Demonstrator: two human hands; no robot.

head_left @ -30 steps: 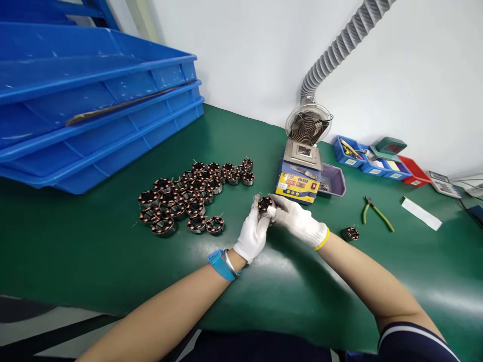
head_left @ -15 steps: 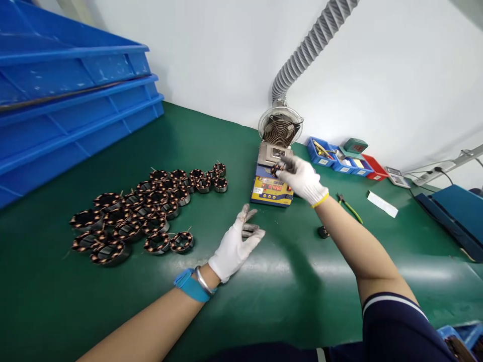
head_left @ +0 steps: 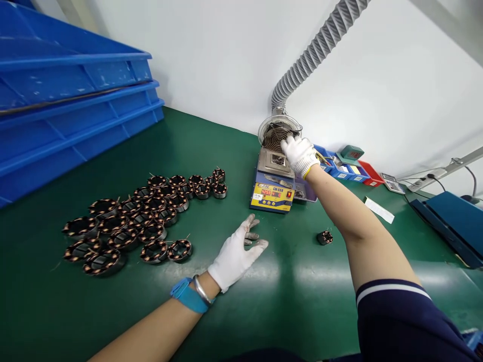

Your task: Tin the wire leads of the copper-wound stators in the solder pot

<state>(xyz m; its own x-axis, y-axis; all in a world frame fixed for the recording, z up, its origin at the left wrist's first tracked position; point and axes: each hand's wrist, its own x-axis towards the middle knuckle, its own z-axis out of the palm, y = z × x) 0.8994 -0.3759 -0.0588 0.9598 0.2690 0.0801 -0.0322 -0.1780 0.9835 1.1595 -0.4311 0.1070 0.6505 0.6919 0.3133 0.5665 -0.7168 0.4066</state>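
My left hand point(head_left: 236, 256), in a white glove with grey-stained fingertips, rests low over the green table point(head_left: 241, 322), fingers apart and nothing in them. Farther off, my gloved right hand point(head_left: 299, 153) reaches beside a solder pot point(head_left: 272, 183) with a red digital display. Its fingers look curled, and whatever they hold is hidden behind the glove. Just behind the pot's square metal opening point(head_left: 278, 160) stands a fan grille point(head_left: 277, 137). One small wound motor stator point(head_left: 324, 237) sits alone below my right forearm. Several stators point(head_left: 141, 218) of black metal and copper wire are grouped on the left.
Stacked blue crates point(head_left: 79, 110) stand at the left. A ribbed grey duct point(head_left: 319, 53) rises from the fan. Small blue bins point(head_left: 335, 168) and a red bin point(head_left: 372, 173) line the wall. A purple tray point(head_left: 307, 193) and a white paper strip point(head_left: 379, 210) lie to the right.
My right hand has moved up and away from above the display to the pot's far right side. The stator seen in its fingers is now out of sight. My left hand stays nearly still.
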